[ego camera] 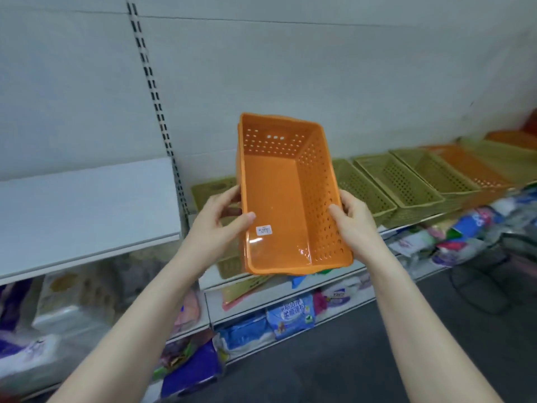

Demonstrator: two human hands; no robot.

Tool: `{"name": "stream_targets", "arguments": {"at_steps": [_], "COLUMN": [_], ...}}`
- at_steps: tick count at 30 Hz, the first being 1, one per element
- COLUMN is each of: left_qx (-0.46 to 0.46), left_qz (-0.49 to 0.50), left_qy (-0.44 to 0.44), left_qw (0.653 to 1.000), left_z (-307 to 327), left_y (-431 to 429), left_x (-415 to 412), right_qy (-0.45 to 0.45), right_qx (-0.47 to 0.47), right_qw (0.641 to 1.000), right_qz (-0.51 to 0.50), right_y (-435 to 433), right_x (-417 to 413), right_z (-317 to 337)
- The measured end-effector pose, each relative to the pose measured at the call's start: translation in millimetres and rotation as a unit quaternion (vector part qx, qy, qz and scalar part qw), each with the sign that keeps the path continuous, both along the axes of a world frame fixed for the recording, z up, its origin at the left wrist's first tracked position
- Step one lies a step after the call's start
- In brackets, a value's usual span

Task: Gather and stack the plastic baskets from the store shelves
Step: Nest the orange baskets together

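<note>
An orange perforated plastic basket (279,196) is held up in front of the shelf, tilted so that its inside faces me; a small white price sticker sits on its floor. My left hand (220,216) grips its left wall, thumb inside. Its right wall is gripped by my right hand (353,219). A second orange rim shows just behind its left edge, so it may be nested in another. On the shelf behind stand olive-green baskets (392,181) and further orange baskets (470,170) in a row running to the right. Another olive-green basket (209,187) sits behind my left hand.
A white shelf board (87,210) lies to the left at hand height. Lower shelves hold packs of tissue and bagged goods (290,315). A slotted upright (157,100) runs up the white back wall. Dark floor (348,359) lies below right, with a black wire object (479,280).
</note>
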State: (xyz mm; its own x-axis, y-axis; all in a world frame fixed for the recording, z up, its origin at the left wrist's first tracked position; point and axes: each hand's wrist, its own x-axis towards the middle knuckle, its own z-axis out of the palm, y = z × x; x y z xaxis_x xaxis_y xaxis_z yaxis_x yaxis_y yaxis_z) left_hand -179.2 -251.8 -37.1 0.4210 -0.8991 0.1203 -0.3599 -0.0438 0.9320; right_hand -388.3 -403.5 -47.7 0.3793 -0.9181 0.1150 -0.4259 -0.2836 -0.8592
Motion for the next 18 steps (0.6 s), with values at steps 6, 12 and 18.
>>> {"name": "stream_targets", "arguments": {"at_steps": [6,12,18], "left_qx": [0.044,0.16,0.197], "left_qz": [-0.008,0.11,0.137], "left_qy": [-0.022,-0.092,-0.04], "left_qw": [0.999,0.977,0.97], "left_z": [-43,-88,-96], "left_y": [-93,-152,-198], "left_x": [-53,-56,-41], "right_qy": [0.08,0.068,0.019], "right_qx": [-0.047,-0.041,0.004], "right_qw": [0.996,0.997,1.0], "right_qz": [-0.011,-0.024,0.018], "right_y": [-108,-189,-213], "right_x": [-68,-76,-32], "right_z": [-14,-5,-3]}}
